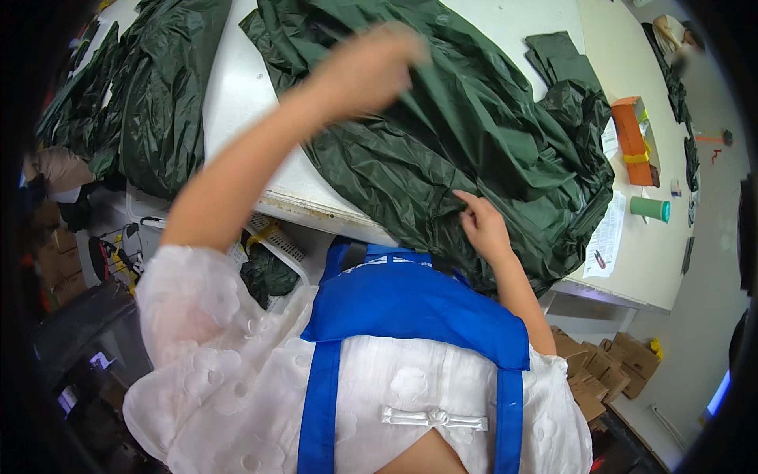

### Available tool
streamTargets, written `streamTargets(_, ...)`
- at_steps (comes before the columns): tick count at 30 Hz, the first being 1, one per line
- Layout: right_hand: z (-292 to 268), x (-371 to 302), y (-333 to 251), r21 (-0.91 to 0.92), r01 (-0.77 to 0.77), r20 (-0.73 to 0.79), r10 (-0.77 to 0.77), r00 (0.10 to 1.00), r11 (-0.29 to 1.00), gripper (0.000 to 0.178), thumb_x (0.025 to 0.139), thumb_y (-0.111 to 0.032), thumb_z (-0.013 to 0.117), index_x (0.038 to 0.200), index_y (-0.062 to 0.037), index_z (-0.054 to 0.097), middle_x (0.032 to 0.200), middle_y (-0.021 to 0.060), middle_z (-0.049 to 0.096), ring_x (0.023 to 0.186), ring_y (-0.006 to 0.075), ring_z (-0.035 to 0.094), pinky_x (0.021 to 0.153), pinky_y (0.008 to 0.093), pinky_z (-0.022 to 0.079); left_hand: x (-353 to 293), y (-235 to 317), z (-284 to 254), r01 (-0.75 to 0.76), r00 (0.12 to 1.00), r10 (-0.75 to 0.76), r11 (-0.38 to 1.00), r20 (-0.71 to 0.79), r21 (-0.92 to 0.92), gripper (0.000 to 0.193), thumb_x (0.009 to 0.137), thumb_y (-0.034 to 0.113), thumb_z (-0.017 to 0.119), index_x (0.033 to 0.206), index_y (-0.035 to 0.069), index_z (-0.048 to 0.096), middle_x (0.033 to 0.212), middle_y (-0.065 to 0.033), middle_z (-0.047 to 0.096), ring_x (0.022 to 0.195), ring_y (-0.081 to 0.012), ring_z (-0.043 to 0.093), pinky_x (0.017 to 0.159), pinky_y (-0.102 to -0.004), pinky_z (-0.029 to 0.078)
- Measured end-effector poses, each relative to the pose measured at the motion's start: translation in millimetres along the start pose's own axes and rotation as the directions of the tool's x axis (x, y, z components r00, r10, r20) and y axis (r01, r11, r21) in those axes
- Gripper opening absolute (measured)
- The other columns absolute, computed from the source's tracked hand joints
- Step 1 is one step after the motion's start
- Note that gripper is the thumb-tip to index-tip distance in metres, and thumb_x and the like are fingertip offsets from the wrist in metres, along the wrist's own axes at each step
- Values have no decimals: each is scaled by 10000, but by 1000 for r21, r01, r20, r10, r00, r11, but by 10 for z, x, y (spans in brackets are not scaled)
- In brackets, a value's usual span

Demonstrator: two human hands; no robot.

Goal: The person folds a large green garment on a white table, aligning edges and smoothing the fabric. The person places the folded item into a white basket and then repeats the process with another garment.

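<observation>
A large dark green piece of thin, shiny fabric lies crumpled over the white table, and its near part hangs over the front edge by my body. My left hand is above the far part of this fabric, its fingers smeared by motion, so whether it grips anything is hidden. On the near part rests my right hand. Its index finger stretches to the left with the thumb apart from it, and the fingertips touch the fabric.
More dark green fabric drapes over the table's left side. At the right are a folded green piece, an orange box, a green cylinder and paper with small snips. A white basket and cardboard boxes stand below.
</observation>
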State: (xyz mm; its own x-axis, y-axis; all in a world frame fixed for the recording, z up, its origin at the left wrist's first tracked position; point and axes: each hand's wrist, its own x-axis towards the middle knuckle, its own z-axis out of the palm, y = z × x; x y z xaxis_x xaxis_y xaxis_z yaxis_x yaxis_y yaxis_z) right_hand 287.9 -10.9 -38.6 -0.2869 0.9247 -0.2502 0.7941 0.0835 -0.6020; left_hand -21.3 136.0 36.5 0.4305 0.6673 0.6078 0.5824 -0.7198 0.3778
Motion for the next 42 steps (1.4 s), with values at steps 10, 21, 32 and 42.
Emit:
streamTargets(10, 91, -275, -94, 733, 1, -155, 165, 974, 681, 172, 800, 37, 674, 827, -37, 520, 759, -19, 486, 666, 47, 471, 592, 195, 386, -1289, 590, 980, 357, 772, -355, 928, 528, 102, 655, 812, 323, 678, 1383, 137, 417, 1494, -168, 274, 1405, -353, 183, 1113, -468, 242)
streamTargets(21, 34, -448, -55, 970, 60, -158, 426, 891, 234, 262, 840, 88, 567, 1048, -58, 503, 959, 15, 522, 860, 77, 518, 756, 219, 442, -1537, 1661, 768, 779, 560, -683, 243, 468, -577, 154, 831, 0, 572, 980, 25, 542, 885, -54, 539, 758, -125, 543, 633, -228, 475)
streamTargets(32, -56, -459, -253, 790, 202, -394, 227, 891, 579, 252, 821, 94, 562, 1037, -32, 534, 1024, 49, 514, 825, 91, 522, 729, 210, 424, -1645, 1700, 851, 355, 248, -579, -692, 777, -629, 233, 931, 162, 556, 1125, 35, 537, 1122, -103, 620, 996, -208, 606, 784, -349, 522)
streamTargets(42, -705, -7, -141, 333, 223, -235, -149, 961, 916, 210, 809, -58, 637, 1018, -46, 650, 975, 107, 650, 804, 203, 632, 722, 300, 508, -1314, 1151, 60, 906, 385, -783, 421, 489, -39, 234, 837, 159, 634, 1012, 4, 614, 1033, -159, 657, 881, -296, 642, 759, -362, 499)
